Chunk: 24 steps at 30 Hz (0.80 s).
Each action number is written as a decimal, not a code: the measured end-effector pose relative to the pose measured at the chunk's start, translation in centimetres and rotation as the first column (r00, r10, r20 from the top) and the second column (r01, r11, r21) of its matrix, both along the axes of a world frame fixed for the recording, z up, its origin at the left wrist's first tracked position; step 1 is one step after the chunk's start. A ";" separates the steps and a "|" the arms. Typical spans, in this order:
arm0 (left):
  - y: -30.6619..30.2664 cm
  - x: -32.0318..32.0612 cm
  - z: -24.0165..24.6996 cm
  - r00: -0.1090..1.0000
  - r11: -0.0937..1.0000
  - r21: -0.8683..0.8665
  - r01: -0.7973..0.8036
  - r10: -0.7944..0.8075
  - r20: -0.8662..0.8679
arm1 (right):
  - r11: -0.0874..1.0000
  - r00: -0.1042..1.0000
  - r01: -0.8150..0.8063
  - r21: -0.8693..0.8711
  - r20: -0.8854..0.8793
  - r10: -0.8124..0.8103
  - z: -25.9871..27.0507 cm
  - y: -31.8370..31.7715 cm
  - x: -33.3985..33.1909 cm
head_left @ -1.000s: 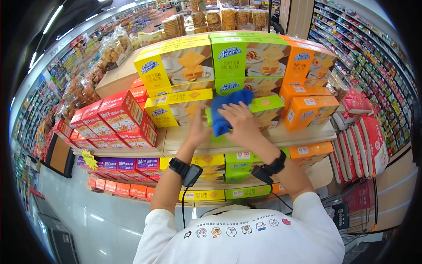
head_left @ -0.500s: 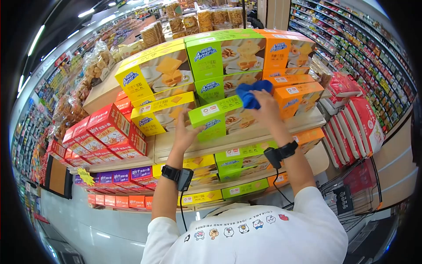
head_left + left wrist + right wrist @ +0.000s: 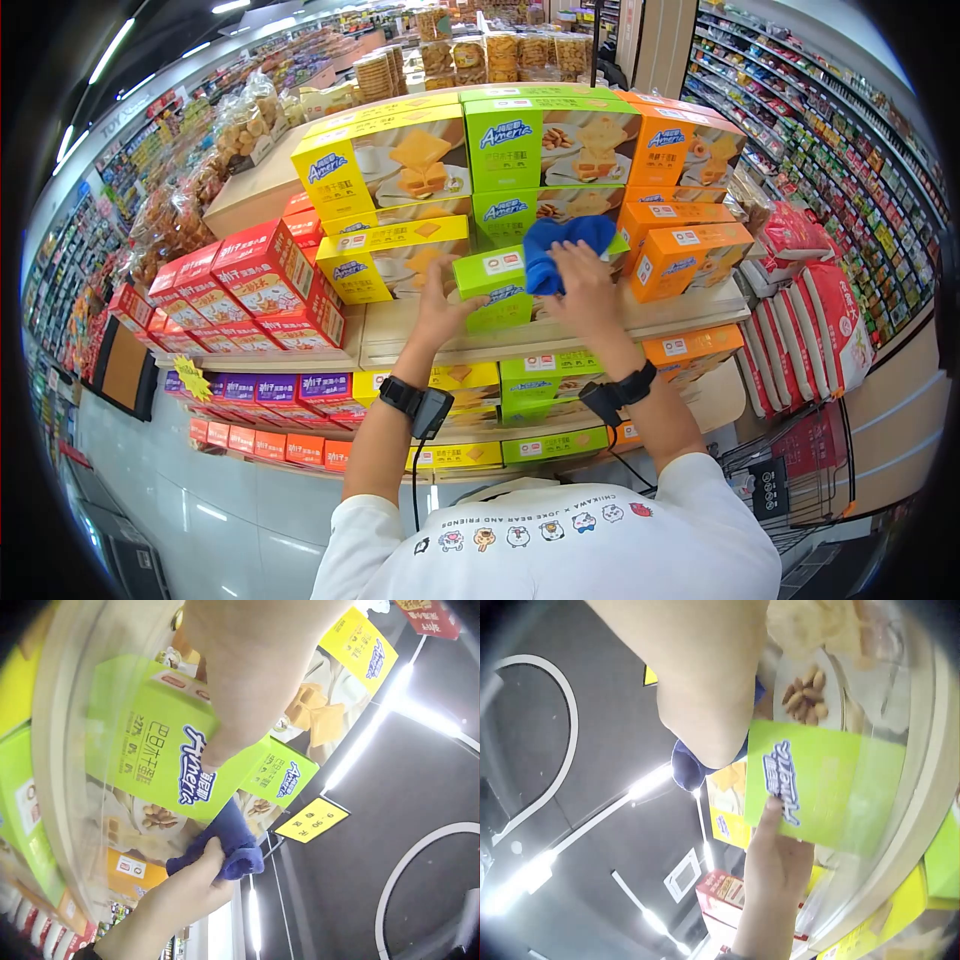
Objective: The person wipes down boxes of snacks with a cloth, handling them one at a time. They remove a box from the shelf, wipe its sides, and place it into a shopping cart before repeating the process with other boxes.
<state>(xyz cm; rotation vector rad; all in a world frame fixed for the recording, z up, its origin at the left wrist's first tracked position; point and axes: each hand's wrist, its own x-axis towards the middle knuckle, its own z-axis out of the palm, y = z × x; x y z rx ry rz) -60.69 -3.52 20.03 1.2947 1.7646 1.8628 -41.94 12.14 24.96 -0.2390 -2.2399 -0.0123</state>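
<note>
A green cake box [image 3: 496, 312] stands at the front of the upper shelf. My left hand [image 3: 440, 308] grips its left end, and the right wrist view shows the thumb [image 3: 768, 814] lying against the front of the box. A bunched blue cloth [image 3: 543, 262] is in my right hand [image 3: 585, 288], over the right part of the box top. In the left wrist view my right hand [image 3: 191, 889] pinches the cloth [image 3: 225, 844] with its thumb, close beside the box. Part of the cloth is hidden behind the right forearm in the right wrist view.
Yellow boxes [image 3: 395, 258] stand to the left and orange boxes [image 3: 685, 262] to the right, with taller green boxes [image 3: 505, 145] behind. Red boxes [image 3: 260, 270] fill the shelf's left end. Red-and-white sacks [image 3: 815, 320] and a shopping cart [image 3: 790, 470] are at the right.
My right hand slid the blue cloth right along the green box's top, then partway back left. The left hand has settled at the box's left end. The head view has shifted.
</note>
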 end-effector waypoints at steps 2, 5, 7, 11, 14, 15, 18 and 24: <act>0.0 0.4 0.2 0.999 0.999 0.049 0.023 -0.025 0.039 | 0.997 0.997 -0.075 -0.001 -0.001 0.075 0.3 -2.0 -1.2; 0.2 0.1 -0.3 0.998 0.991 0.122 0.046 -0.051 0.040 | 0.973 0.975 -0.221 -0.064 -0.013 0.221 0.1 -4.4 -3.6; 0.1 -0.2 -0.4 0.997 0.988 0.146 0.041 -0.031 -0.067 | 0.955 0.960 -0.279 -0.098 -0.008 0.279 0.5 -6.1 -4.6; 1.2 -2.8 -3.2 0.991 0.983 0.149 0.106 -0.093 -0.094 | 0.947 0.950 -0.312 -0.081 -0.028 0.311 0.5 -7.5 -5.4; -0.4 0.1 0.5 0.983 0.973 0.208 0.097 -0.061 -0.174 | 0.941 0.943 -0.334 -0.062 -0.037 0.332 0.4 -6.8 -4.9; -0.3 0.3 0.3 0.994 0.980 0.186 0.076 -0.060 -0.094 | 0.938 0.939 -0.343 -0.055 -0.043 0.341 0.3 -6.3 -4.7; 0.4 -0.5 -1.2 0.988 0.982 0.175 0.070 -0.092 0.121 | 0.951 0.952 -0.305 -0.059 -0.026 0.304 0.6 -4.4 -3.5; 0.0 0.0 -0.5 1.000 0.999 0.040 -0.023 0.022 0.020 | 0.990 0.999 0.010 -0.143 -0.047 -0.017 0.8 0.6 0.8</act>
